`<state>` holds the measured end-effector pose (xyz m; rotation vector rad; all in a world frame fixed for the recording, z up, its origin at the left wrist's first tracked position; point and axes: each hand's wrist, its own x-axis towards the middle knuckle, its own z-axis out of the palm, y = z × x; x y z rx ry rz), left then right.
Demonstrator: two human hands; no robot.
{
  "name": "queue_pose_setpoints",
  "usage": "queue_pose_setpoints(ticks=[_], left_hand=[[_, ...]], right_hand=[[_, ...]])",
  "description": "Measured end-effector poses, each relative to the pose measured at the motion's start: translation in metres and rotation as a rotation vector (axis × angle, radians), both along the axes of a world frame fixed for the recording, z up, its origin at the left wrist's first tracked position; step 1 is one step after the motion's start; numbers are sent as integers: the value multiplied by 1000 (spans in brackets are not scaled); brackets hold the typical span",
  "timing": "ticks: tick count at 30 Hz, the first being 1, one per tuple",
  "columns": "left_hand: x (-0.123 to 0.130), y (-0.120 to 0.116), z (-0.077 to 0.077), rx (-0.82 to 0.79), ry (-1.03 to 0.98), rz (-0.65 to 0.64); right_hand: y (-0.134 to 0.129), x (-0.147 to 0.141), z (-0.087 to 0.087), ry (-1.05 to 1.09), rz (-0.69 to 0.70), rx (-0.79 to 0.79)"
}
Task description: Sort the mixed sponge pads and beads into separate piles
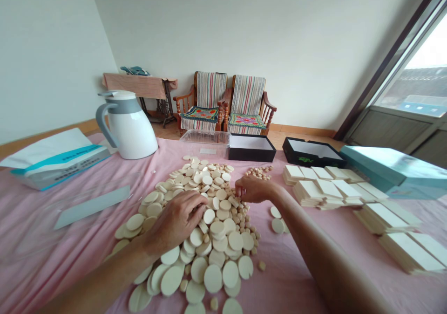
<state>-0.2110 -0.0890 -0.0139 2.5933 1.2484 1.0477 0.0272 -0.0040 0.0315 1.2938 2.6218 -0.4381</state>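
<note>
Wooden discs lie under the curled left hand, beads near the curled right hand; any pinch unclear. Sweeping could mix them.

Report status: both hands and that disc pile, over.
Left hand on the pale disc pile; right hand at its right edge, by small wooden pieces. Grips unclear. Open black boxes beyond the pile.

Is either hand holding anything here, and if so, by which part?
Cannot be told. The left hand is at the round discs and the right hand at the small wooden pieces, but curled fingers hide any hold.
</note>
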Motion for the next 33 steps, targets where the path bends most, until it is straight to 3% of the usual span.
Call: queue_pose_setpoints(ticks=[6,12,17,24,33], left_hand=[[-1,0,-1,10,3,10],[-1,0,-1,-1,13,9],[0,0,0,-17,14,3],[0,0,1,-1,9,9],[1,-1,1,9,22,16]], right_hand=[[2,-1,-9,-43,-51,133],[15,14,-20,-29,-287,327],[17,18,-17,24,-454,454],[11,0,-21,177,-76,189],[9,-11,-31,111,-158,249]])
